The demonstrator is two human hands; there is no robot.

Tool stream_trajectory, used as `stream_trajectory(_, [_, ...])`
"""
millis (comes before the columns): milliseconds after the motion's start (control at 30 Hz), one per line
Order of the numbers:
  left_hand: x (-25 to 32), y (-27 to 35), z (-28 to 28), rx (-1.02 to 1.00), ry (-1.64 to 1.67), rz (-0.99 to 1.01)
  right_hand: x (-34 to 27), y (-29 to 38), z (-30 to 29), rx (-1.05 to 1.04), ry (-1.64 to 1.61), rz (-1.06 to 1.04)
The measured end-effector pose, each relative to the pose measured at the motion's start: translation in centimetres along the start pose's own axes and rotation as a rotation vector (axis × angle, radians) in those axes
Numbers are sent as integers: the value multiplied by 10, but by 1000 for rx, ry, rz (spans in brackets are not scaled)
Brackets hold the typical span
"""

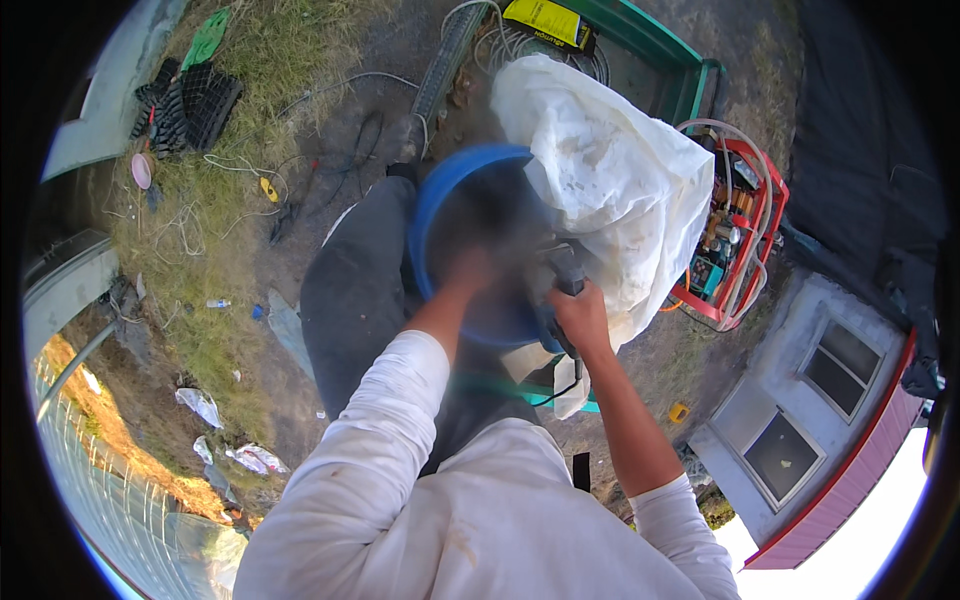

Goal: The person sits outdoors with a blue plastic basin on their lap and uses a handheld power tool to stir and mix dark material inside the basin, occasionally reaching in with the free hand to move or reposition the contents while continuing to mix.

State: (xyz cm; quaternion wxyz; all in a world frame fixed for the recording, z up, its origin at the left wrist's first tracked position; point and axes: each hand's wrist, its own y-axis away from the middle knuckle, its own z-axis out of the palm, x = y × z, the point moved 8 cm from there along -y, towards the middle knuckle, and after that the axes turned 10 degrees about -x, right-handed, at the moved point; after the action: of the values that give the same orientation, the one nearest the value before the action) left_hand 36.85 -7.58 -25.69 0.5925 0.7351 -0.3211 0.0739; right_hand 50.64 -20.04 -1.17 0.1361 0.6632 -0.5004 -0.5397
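My right hand point(583, 315) is wrapped around the handle of a corded power tool point(568, 271), black with some blue-green on its body. Its cable runs down below my wrist. A round blue plastic barrel point(466, 161) stands between my legs, its inside dark and hazy with what looks like dust. My left hand point(471, 271) reaches into the mouth of this barrel. Haze blurs its fingers, so whether they hold anything does not show. A large, crumpled white sack point(607, 165) leans over the barrel's right side, close to the tool.
Behind the sack is a green metal cart bed point(675, 45) holding coiled hose point(491, 49) and a yellow-and-black bag point(551, 22) with writing. A red-framed pump machine point(776, 191) stands at right. Cords point(360, 150) and litter lie on the left ground; a small building point(795, 390) is lower right.
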Motion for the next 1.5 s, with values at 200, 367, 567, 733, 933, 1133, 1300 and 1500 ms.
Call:
stream_trajectory(200, [-11,-3,-3,70,-34,11,-6,-4,3,31,-2,-189])
stream_trajectory(367, [-23,-12,2,167,-4,34,6,-8,6,2,-50,-77])
stream_trajectory(567, [-24,-3,4,133,8,-22,-5,-4,0,-51,-131,18])
stream_trajectory(733, [-25,15,-7,134,41,-84,4,-16,1,-106,-127,54])
stream_trajectory(933, [-26,24,-15,110,45,-101,12,-25,8,-141,-139,18])
stream_trajectory(1133, [-21,22,-11,83,11,-49,3,-19,2,-102,-105,27])
stream_trajectory(1300, [-13,27,-3,117,18,15,7,-22,0,-147,-123,66])
stream_trajectory(1500, [-3,33,-4,37,48,62,20,-28,-1,-247,-265,77])
